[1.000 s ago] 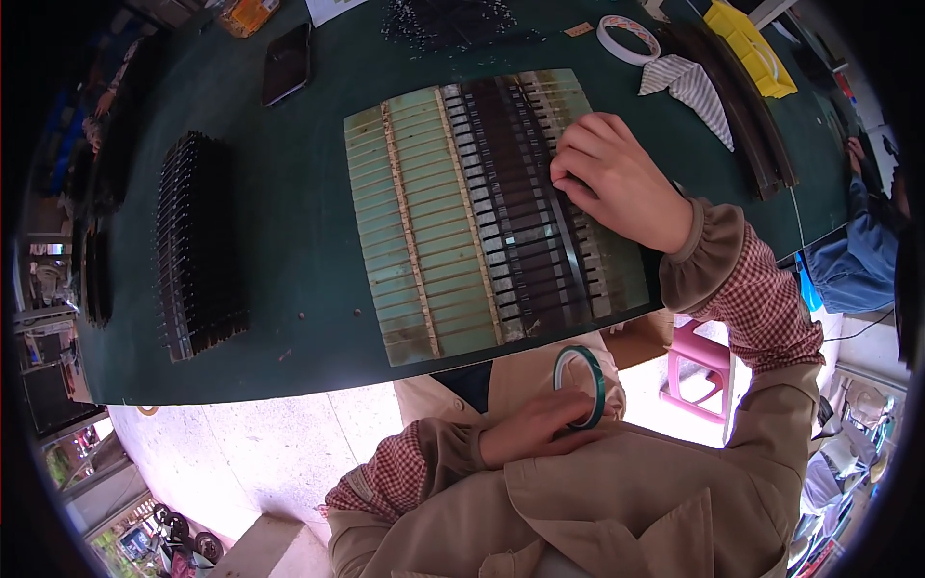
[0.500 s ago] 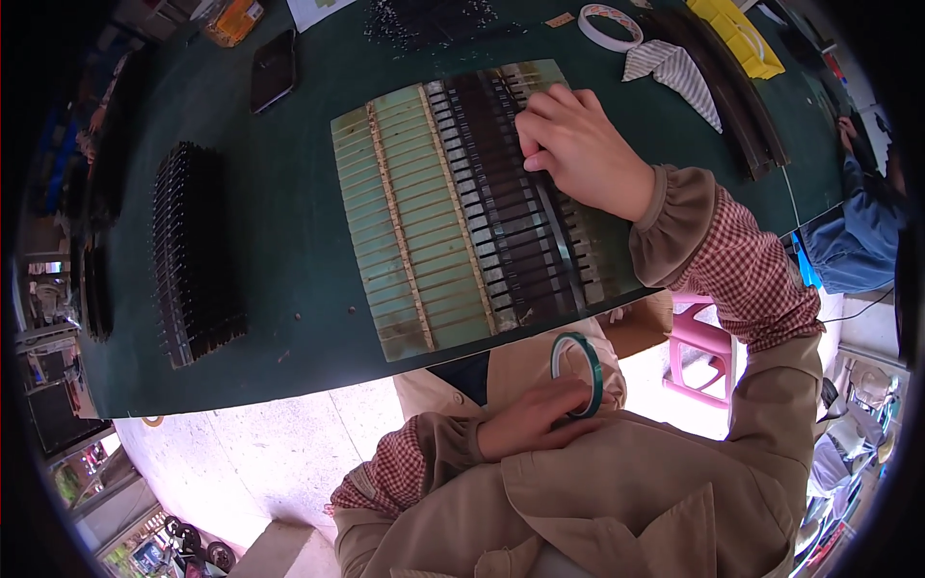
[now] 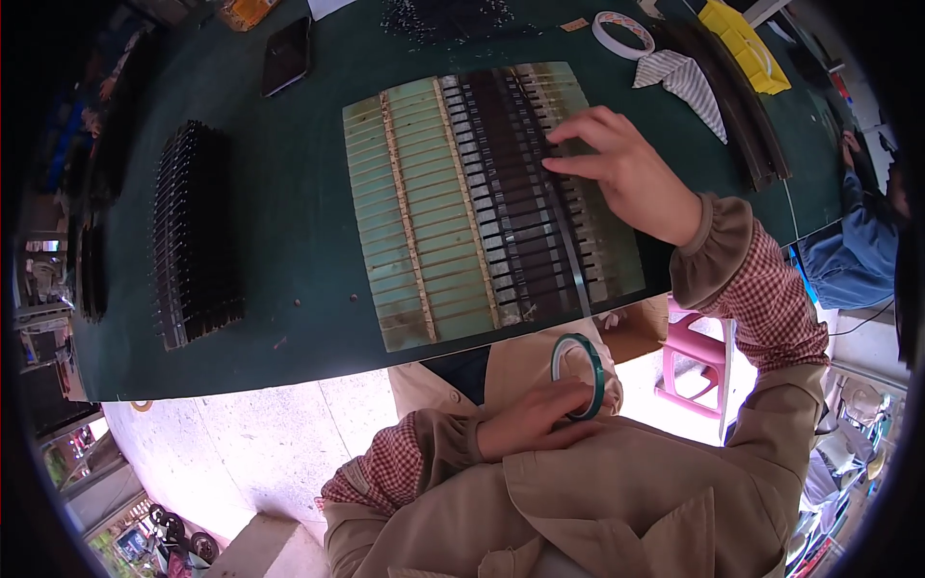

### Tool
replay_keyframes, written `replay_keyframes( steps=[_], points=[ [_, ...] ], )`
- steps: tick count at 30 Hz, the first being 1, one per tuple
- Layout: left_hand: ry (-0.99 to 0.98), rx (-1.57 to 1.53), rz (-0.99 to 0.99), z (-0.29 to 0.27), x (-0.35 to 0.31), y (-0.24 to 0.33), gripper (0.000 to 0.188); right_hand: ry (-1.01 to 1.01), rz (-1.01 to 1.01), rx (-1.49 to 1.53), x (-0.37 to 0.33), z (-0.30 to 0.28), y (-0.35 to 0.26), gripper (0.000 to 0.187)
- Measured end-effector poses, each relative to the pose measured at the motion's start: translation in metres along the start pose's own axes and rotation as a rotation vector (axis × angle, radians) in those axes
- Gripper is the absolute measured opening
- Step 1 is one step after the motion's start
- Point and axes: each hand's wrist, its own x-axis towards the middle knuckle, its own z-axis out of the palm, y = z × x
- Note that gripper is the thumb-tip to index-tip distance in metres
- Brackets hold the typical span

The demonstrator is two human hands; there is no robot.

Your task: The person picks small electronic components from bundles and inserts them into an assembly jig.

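Note:
My left hand [image 3: 532, 421] is by my lap, its fingers closed on a roll of green tape [image 3: 601, 385] that stands on edge. On the table lies a pale green slotted board [image 3: 366, 207] with two narrow raised tan rails. Dark strips with comb-like pins [image 3: 511, 178] lie side by side across its right part. A thin shiny band [image 3: 575, 265] runs lengthwise along them. Over the upper right of these strips, my right hand [image 3: 626, 169] is open, thumb and forefinger apart. Its fingertips are at the strips' right edge; whether they touch I cannot tell.
A stack of black pinned strips [image 3: 198, 241] stands on the left of the green table. Farther back are a phone [image 3: 287, 56] and small black pieces [image 3: 448, 19]. A white tape roll [image 3: 602, 34], striped cloth [image 3: 686, 82], long dark strips [image 3: 737, 125] and yellow bin [image 3: 744, 48] lie right.
My right hand has drawn back a little to the right, and its closed fingers have spread. My left hand still holds the tape roll. The whole view has shifted slightly.

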Motion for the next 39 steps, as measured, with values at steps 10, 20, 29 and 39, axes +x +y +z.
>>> replay_keyframes(
  steps=[10,20,29,39],
  points=[
    [-0.014,0.012,-0.029,0.001,-0.001,-0.001,0.031,0.017,0.03,-0.006,-0.012,0.006,-0.017,0.057],
    [-0.034,0.029,-0.028,-0.001,-0.001,-0.002,0.031,0.015,0.056,0.002,-0.023,0.003,-0.019,0.059],
    [-0.026,0.028,-0.021,-0.001,0.0,-0.002,0.032,-0.025,0.036,-0.079,-0.03,0.01,-0.035,0.057],
    [-0.091,0.017,-0.124,-0.005,-0.001,0.004,0.032,0.029,0.008,-0.117,-0.036,0.001,-0.033,0.057]
  ],
)
